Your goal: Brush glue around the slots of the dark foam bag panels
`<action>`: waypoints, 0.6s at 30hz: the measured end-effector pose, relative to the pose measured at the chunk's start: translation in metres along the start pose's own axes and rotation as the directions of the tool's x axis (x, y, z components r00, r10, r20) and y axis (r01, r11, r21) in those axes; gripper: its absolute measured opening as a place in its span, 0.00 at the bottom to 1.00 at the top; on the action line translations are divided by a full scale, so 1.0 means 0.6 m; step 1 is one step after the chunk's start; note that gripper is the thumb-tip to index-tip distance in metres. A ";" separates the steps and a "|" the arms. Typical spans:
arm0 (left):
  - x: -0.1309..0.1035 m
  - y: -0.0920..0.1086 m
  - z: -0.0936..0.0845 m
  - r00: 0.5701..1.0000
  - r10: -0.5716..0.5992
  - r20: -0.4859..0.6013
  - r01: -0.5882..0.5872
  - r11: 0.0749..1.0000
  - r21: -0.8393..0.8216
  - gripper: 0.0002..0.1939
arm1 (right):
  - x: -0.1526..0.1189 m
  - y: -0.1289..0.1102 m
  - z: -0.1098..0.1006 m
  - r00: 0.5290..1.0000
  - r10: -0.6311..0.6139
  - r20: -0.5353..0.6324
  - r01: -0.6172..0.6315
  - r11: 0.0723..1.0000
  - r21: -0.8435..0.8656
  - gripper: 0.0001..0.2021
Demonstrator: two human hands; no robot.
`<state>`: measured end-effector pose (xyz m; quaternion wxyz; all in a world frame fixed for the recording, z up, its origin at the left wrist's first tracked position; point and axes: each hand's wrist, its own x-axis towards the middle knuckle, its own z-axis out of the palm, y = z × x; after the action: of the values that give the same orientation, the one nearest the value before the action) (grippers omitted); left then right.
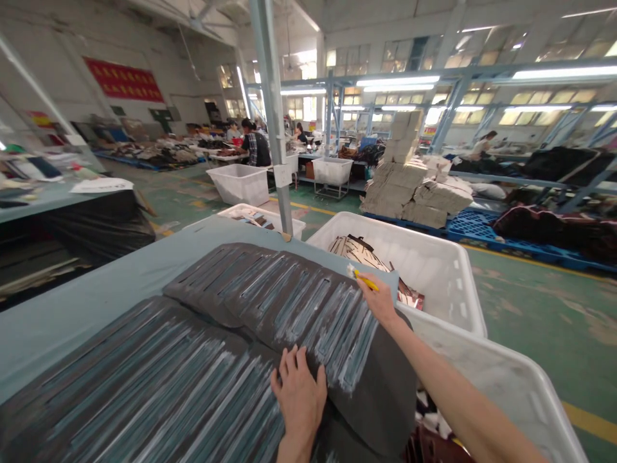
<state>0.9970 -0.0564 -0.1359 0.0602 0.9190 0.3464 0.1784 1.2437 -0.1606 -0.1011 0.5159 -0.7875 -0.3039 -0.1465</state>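
A large factory hall with steel posts and strip lights fills the upper frame; below it a blue-grey tabletop (72,308) carries overlapping dark slotted sheets (270,302) streaked with pale marks. The left hand (299,392), at the lower centre, lies flat and open, palm down on the sheets, holding nothing. The right hand (380,302), further up and to the right, is closed around a yellow marker (364,280) at the top sheet's right edge. The slots run from upper right to lower left. White bins (457,283) stand right of the tabletop.
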 end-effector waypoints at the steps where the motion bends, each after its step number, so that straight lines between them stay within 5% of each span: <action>1: 0.000 -0.001 0.001 1.000 0.003 0.000 -0.003 1.000 0.000 0.19 | -0.037 0.009 -0.020 0.999 0.034 0.022 -0.033 0.998 -0.050 0.16; 5: -0.004 -0.006 0.011 1.000 0.019 -0.019 -0.019 1.000 -0.017 0.19 | -0.201 0.057 -0.070 0.990 0.130 0.059 -0.111 0.959 -0.259 0.15; 8: -0.009 -0.007 0.023 0.999 0.026 -0.042 -0.028 0.998 -0.050 0.19 | -0.266 0.083 -0.065 0.994 0.091 0.066 -0.066 0.947 -0.316 0.12; 13: -0.003 -0.015 0.029 0.995 -0.094 -0.030 0.082 0.957 -0.280 0.18 | -0.256 0.085 -0.042 0.998 0.051 0.039 -0.033 0.928 -0.372 0.09; 18: 0.006 -0.055 -0.010 0.963 -0.260 -0.070 0.160 0.764 -0.625 0.17 | -0.243 0.090 -0.065 0.995 -0.003 -0.096 -0.026 0.955 -0.297 0.11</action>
<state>0.9769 -0.0293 -0.1371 0.3485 0.7881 0.3740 0.3429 1.1680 -0.2591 -0.2029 0.4063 -0.8500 -0.2487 -0.2248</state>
